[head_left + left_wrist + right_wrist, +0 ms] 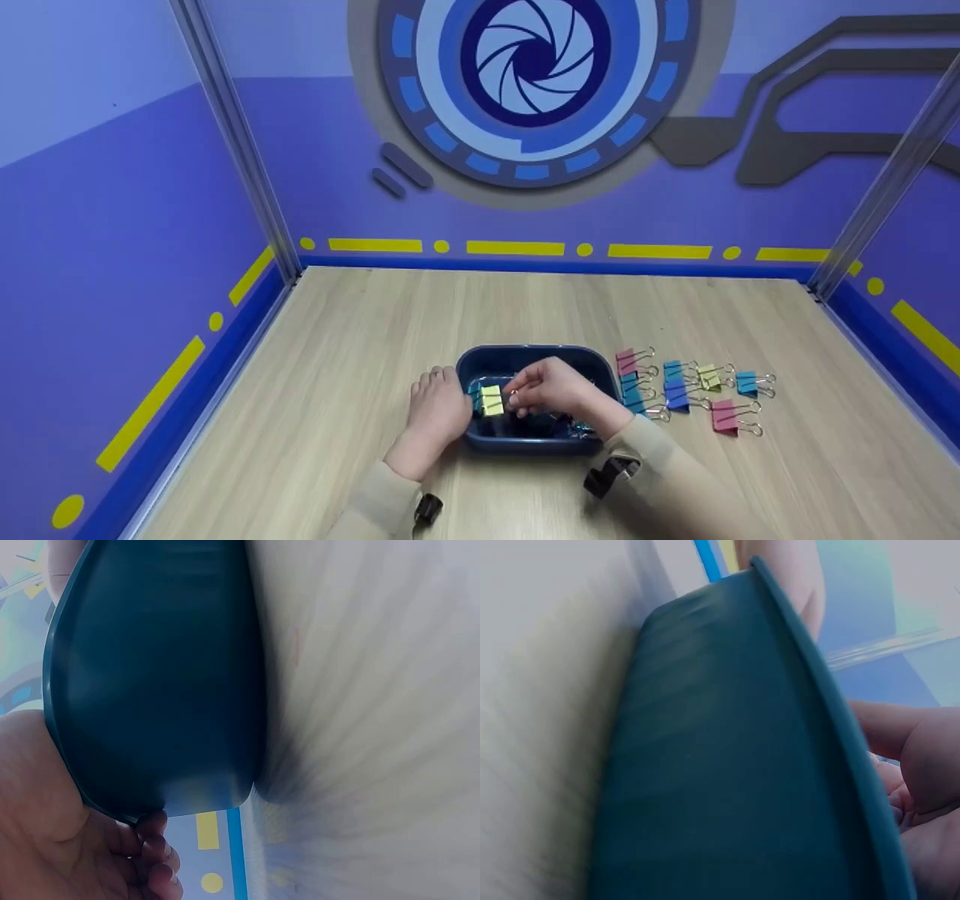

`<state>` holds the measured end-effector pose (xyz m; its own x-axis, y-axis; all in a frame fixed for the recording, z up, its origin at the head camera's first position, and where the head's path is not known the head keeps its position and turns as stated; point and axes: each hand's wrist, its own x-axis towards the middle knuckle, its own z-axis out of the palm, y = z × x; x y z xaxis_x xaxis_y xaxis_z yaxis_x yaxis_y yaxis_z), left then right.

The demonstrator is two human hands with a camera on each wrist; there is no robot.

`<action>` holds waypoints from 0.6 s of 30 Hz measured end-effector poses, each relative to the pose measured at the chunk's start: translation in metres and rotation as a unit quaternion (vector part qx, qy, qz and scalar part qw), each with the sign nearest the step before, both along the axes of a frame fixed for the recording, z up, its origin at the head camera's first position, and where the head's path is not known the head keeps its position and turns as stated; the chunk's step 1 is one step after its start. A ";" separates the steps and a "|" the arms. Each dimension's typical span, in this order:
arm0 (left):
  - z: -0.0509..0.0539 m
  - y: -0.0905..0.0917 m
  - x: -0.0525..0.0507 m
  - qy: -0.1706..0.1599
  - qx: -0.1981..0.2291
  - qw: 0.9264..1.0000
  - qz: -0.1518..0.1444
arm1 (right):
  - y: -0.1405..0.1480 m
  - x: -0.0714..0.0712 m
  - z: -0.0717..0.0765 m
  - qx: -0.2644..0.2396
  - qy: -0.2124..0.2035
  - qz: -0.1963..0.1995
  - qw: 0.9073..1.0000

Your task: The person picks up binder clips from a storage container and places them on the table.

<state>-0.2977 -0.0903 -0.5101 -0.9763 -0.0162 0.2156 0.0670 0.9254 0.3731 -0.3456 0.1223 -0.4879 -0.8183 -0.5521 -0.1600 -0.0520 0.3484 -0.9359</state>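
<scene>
A dark blue plastic bin (536, 448) stands on the table, with its outer wall filling much of both wrist views. My left hand (440, 405) holds the bin's left rim, fingers curled over the far corner; its thumb is hidden. Inside, by the left wall, a yellow binder clip (491, 400) sits next to a teal clip (475, 396). Over the bin, my right hand (551, 386) pinches a wire handle at the right of the yellow clip. Whether the two clips are joined, I cannot tell. More clips lie in the bin's shadowed right part, partly covered by the right hand.
Right of the bin, several binder clips lie on the wooden table (360, 337), among them a pink clip (724, 417), a dark blue clip (677, 396), a yellow one (709, 377) and a light blue one (748, 383). Blue panels (135, 300) wall the table at the back and sides.
</scene>
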 end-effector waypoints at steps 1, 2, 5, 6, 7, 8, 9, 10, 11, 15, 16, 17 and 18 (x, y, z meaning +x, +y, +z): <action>0.000 0.000 0.000 -0.001 0.000 1.000 0.000 | 0.001 0.000 0.001 -0.008 -0.004 0.000 1.000; 0.000 0.000 0.000 -0.002 0.001 1.000 0.001 | 0.002 0.000 0.002 -0.013 -0.006 0.000 1.000; 0.000 0.000 0.000 -0.006 0.003 1.000 0.003 | 0.005 0.001 0.004 -0.025 -0.007 0.001 1.000; -0.001 0.000 0.000 -0.007 0.003 1.000 0.003 | 0.006 0.001 0.005 -0.027 -0.006 0.000 1.000; -0.001 0.000 -0.001 -0.008 0.004 1.000 0.004 | 0.007 0.001 0.005 -0.030 -0.004 0.000 1.000; -0.001 0.000 -0.001 -0.008 0.005 1.000 0.004 | 0.008 0.001 0.005 -0.032 -0.003 0.000 0.999; -0.001 0.000 -0.001 -0.009 0.005 1.000 0.004 | 0.008 0.001 0.005 -0.034 0.000 0.000 0.999; -0.001 0.000 -0.001 -0.008 0.005 1.000 0.004 | 0.009 0.001 0.005 -0.038 0.002 -0.001 0.999; -0.001 0.000 -0.001 -0.008 0.006 1.000 0.003 | 0.010 0.001 0.005 -0.041 0.006 0.000 0.999; -0.001 0.000 -0.001 -0.007 0.005 1.000 0.003 | 0.012 0.001 0.007 -0.055 0.015 -0.002 0.998; -0.001 0.000 -0.001 -0.007 0.004 1.000 0.002 | 0.013 0.001 0.008 -0.057 0.020 -0.003 0.998; -0.001 -0.001 -0.001 -0.005 0.002 1.000 0.001 | 0.013 0.001 0.009 -0.057 0.024 -0.004 0.998; -0.001 -0.001 -0.001 -0.002 0.001 1.000 0.000 | 0.014 0.001 0.011 -0.057 0.026 -0.005 0.998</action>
<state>-0.2988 -0.0909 -0.5114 -0.9773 -0.0173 0.2110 0.0648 0.9246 0.3755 -0.3442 0.1362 -0.4772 -0.8295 -0.5560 -0.0527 -0.0995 0.2399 -0.9657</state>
